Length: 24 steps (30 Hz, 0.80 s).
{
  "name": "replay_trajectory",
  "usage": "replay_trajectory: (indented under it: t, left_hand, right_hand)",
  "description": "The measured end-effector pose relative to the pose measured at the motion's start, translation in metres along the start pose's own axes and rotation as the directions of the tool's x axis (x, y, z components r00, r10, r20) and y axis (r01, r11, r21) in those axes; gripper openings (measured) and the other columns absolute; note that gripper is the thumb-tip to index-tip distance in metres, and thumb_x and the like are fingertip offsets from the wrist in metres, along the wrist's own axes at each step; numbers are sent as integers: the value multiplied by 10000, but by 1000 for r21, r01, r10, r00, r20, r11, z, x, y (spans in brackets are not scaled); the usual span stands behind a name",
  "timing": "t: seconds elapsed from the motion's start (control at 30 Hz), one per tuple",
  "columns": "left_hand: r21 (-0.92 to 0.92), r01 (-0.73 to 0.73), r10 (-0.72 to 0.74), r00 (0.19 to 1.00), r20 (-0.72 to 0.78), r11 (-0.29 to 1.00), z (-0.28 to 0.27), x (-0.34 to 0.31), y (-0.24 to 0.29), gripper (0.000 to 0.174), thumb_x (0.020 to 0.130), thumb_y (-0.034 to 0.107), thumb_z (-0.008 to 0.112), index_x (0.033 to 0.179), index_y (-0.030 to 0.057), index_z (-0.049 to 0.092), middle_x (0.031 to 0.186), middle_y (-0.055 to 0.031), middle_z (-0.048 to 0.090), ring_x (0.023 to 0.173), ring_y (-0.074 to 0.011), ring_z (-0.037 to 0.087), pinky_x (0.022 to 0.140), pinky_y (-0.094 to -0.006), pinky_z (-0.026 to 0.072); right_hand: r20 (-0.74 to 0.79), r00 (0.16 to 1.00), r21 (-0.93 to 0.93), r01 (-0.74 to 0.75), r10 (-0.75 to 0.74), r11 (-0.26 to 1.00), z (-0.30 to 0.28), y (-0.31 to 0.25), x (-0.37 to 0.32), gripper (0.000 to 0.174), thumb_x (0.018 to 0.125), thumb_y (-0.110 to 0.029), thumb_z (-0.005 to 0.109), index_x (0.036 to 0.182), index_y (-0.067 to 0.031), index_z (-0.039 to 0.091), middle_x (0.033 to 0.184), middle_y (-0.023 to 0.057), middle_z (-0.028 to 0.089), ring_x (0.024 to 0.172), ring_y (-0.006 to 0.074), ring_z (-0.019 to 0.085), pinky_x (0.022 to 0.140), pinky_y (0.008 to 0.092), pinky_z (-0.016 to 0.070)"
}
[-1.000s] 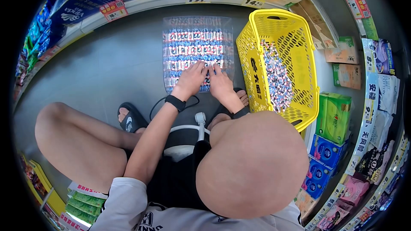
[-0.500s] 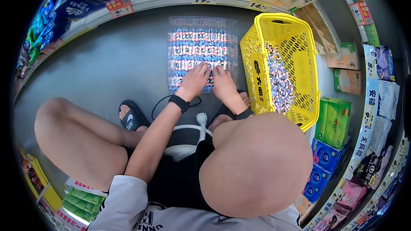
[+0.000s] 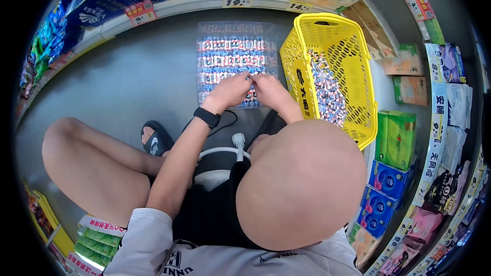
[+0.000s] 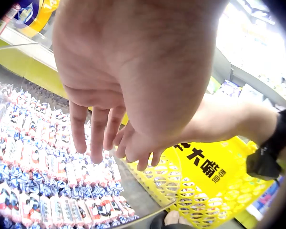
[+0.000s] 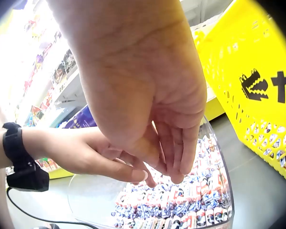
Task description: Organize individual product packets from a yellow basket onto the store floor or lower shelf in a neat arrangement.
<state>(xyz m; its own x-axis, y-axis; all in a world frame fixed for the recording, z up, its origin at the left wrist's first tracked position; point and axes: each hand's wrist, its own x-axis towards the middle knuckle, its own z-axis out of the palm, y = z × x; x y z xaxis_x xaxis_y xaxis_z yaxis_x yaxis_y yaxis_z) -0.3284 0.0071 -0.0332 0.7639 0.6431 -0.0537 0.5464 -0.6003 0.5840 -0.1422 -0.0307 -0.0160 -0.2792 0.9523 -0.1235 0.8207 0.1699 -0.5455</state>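
Rows of wrapped candies (image 3: 232, 61) fill a clear box (image 3: 272, 66) on the floor. Above its near part, my left hand (image 3: 230, 90) and right hand (image 3: 272, 92) meet at the fingertips. The left wrist view has my left hand (image 4: 138, 71) palm-on, fingers hanging straight and apart over the candies (image 4: 43, 162), nothing seen in them. In the right wrist view my right hand (image 5: 143, 86) has its fingers bent down and thumb close to them; whether something small sits between is hidden. My left hand (image 5: 90, 152) is beside it there.
A yellow basket (image 3: 302, 79) with loose wrapped candies (image 3: 330, 92) stands right of the box. Shelves with tissue packs (image 3: 396, 138) curve along the back and right. A black sandal (image 3: 157, 138) and a white handle-like part (image 3: 239, 143) lie nearer the body.
Both hands have drawn together, their fingertips coming from resting on the candy rows to meeting above the near rows. The right hand has turned inward. The box and basket shift slightly with the view.
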Motion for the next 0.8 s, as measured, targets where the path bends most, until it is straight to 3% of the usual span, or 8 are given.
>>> replay_trajectory:
  t: [0.17, 0.33, 0.4, 0.43, 0.47, 0.53, 0.63, 0.8]
  left_hand:
    - [-66, -178, 167, 974, -151, 982, -29, 13, 30, 158, 951, 75, 621, 1049, -38, 671, 1074, -176, 632, 982, -388, 670, 848, -484, 564]
    - [-81, -162, 138, 961, -240, 984, -27, 24, 33, 179, 899, 38, 614, 1059, -19, 671, 1030, -197, 663, 989, -390, 667, 853, -481, 576]
    - [186, -5, 63, 950, -305, 982, -1, 21, 8, 180, 894, 21, 608, 1050, -52, 661, 1088, -215, 670, 1081, -392, 652, 897, -476, 579]
    - [251, 73, -24, 981, -193, 965, 5, 15, 0, 278, 903, 19, 594, 1158, -85, 634, 1279, -259, 648, 1254, -403, 605, 975, -455, 576]
    - [253, 72, -24, 982, -190, 965, 10, 12, -7, 278, 903, 19, 594, 1158, -85, 634, 1279, -259, 648, 1254, -403, 605, 975, -455, 576]
    - [310, 131, -76, 980, -183, 942, 20, 7, -21, 420, 925, 63, 604, 1318, -82, 580, 1457, -274, 564, 1399, -401, 523, 1090, -446, 521]
    - [301, 117, -86, 990, -115, 946, 26, 9, -35, 546, 950, 119, 613, 1455, -54, 496, 1578, -243, 473, 1484, -387, 442, 1175, -453, 447]
    - [313, 132, -122, 991, -52, 941, 21, 12, -42, 601, 967, 177, 620, 1521, 11, 455, 1620, -156, 448, 1507, -360, 410, 1201, -481, 413]
  right_hand:
    - [-117, 992, 64, -39, 47, 997, -46, -12, -22, 234, 910, -5, 593, 1105, 44, 713, 1028, 284, 720, 984, 466, 690, 877, 532, 548]
    - [-190, 973, 217, -89, 131, 972, -81, -22, -44, 241, 926, -20, 619, 1131, 57, 720, 996, 291, 724, 949, 449, 708, 863, 519, 557]
    - [-164, 974, 237, -114, 156, 965, -83, -21, -47, 248, 931, -25, 632, 1148, 60, 718, 1023, 282, 725, 961, 449, 705, 881, 514, 553]
    - [-181, 977, 169, -77, 108, 983, -78, -17, -48, 250, 942, -33, 637, 1166, 41, 720, 1021, 260, 731, 947, 424, 710, 860, 484, 556]
    - [-195, 979, 101, -39, 59, 994, -72, -12, -47, 252, 953, -41, 643, 1184, 23, 723, 1018, 238, 737, 933, 399, 715, 840, 454, 558]
    - [-169, 985, 85, -15, 30, 996, -59, -5, -42, 252, 946, -31, 630, 1174, 25, 721, 1072, 238, 716, 995, 413, 692, 886, 467, 545]
    - [-194, 980, 97, 61, -41, 993, -40, -2, -29, 260, 881, 31, 608, 1112, 50, 727, 1072, 256, 694, 1018, 446, 683, 920, 501, 550]
    - [-103, 992, -41, 72, -76, 997, -13, 9, 1, 366, 841, 55, 599, 1192, 43, 701, 1232, 243, 677, 1190, 418, 635, 1035, 474, 522]
